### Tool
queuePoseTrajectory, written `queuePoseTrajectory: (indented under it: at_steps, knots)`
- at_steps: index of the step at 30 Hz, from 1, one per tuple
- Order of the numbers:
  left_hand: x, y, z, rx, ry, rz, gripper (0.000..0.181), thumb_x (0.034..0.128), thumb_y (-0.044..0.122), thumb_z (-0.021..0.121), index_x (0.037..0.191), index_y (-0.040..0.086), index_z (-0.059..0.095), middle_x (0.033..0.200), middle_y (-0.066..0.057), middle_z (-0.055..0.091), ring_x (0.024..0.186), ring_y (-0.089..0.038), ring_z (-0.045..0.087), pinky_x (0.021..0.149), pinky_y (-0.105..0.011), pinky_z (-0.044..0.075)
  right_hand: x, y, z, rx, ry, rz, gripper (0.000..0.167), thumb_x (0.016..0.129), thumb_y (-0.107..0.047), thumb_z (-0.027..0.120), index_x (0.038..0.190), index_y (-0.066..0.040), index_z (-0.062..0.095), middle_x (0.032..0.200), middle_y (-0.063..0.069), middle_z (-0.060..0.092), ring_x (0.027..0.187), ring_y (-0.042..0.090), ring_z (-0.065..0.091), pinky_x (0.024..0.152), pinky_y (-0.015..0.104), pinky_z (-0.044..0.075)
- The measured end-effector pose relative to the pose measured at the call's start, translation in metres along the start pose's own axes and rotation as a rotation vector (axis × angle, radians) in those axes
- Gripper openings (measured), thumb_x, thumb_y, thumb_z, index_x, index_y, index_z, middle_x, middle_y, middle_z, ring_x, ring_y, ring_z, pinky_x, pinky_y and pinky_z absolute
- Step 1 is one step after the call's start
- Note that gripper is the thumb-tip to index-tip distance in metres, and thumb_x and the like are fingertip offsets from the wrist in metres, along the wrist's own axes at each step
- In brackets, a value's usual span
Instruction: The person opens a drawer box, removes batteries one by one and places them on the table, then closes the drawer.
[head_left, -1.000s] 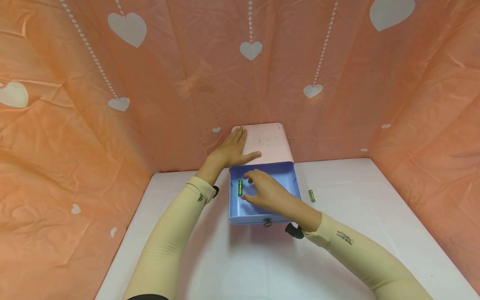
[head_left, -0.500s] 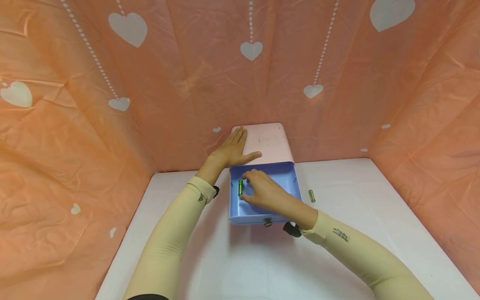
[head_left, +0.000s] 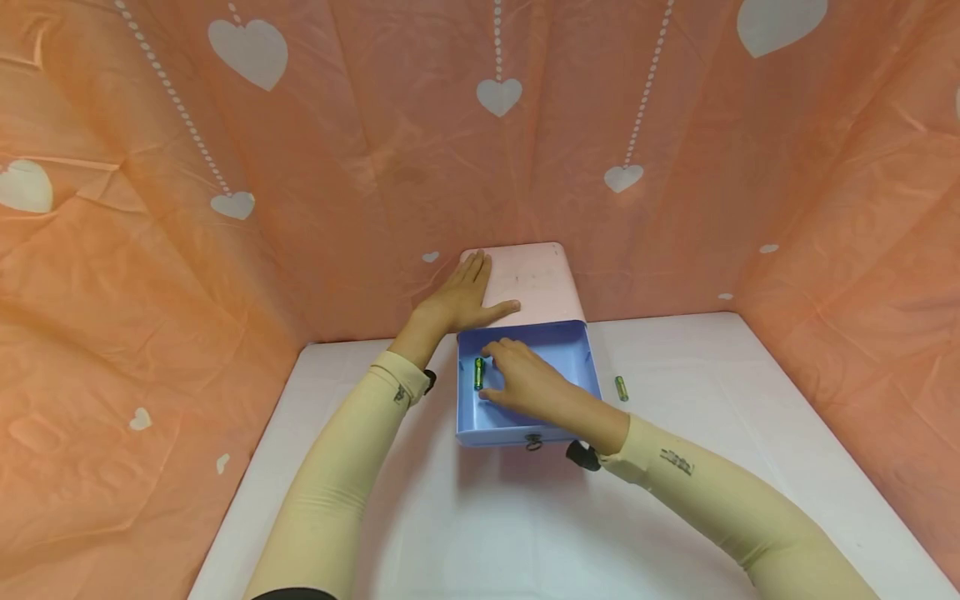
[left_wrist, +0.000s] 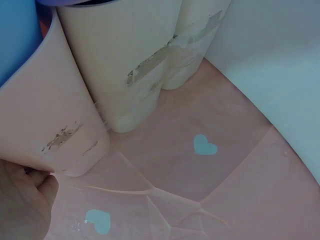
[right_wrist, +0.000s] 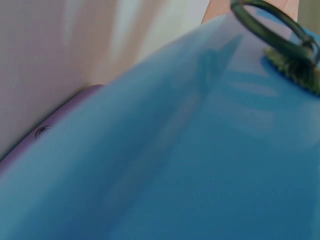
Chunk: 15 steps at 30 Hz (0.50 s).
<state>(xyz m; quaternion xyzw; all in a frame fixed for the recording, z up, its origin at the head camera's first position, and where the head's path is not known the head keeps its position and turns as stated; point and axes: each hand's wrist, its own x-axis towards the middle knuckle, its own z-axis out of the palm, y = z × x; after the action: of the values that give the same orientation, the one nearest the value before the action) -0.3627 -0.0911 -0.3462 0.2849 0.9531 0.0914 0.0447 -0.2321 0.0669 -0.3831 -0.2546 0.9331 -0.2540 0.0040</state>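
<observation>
In the head view my left hand (head_left: 461,304) rests with fairly straight fingers on the pink top (head_left: 534,283) of a small drawer unit. Its blue drawer (head_left: 551,337) is pulled out. A green battery (head_left: 479,374) lies in the drawer near its left wall. Just right of the battery is my right hand (head_left: 528,382), thumb and fingers spread apart at the battery's two ends. Whether they touch it I cannot tell. The left wrist view catches part of my left hand (left_wrist: 25,200) against the unit's pink side. No fingers of the right hand appear in the right wrist view.
A second green battery (head_left: 622,388) lies on the white table (head_left: 675,517), right of the drawer. A ring pull (head_left: 534,443) sits on the drawer front. Below the pink section, cream sections (left_wrist: 120,55) show in the left wrist view. Orange cloth (head_left: 420,167) with hearts surrounds the table.
My right hand has shifted slightly left, closer to the battery in the drawer. The left hand stays on the pink top. Small whole-view shifts come from the head camera.
</observation>
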Motion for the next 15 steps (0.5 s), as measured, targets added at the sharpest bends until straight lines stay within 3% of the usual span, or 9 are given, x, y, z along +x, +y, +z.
queuePoseTrajectory:
  at_steps: [4,15]
  knots:
    - [0.0007,-0.0009,0.0007,0.002,0.002,-0.003,0.112,0.1030,0.074,0.046,0.170,-0.001,-0.004,0.179,-0.019,-0.010,0.166,-0.029,-0.012,0.134,-0.041,0.000,0.0013,0.0000,0.0014,-0.017,-0.001,-0.003,0.062,0.092,-0.022,0.088,0.141,0.006,0.062,0.127,0.020,0.068,0.124,0.037,0.063,0.110,0.051,0.051]
    - [0.0000,-0.0014,0.0008,-0.016,-0.007,-0.006,0.112,0.1032,0.074,0.045,0.170,0.001,-0.006,0.179,-0.018,-0.012,0.165,-0.029,-0.014,0.134,-0.043,0.001,-0.0008,-0.0070,-0.0067,-0.033,-0.022,0.004,0.068,0.095,-0.028,0.086,0.147,0.005,0.058,0.141,0.022,0.064,0.143,0.040,0.052,0.120,0.054,0.042]
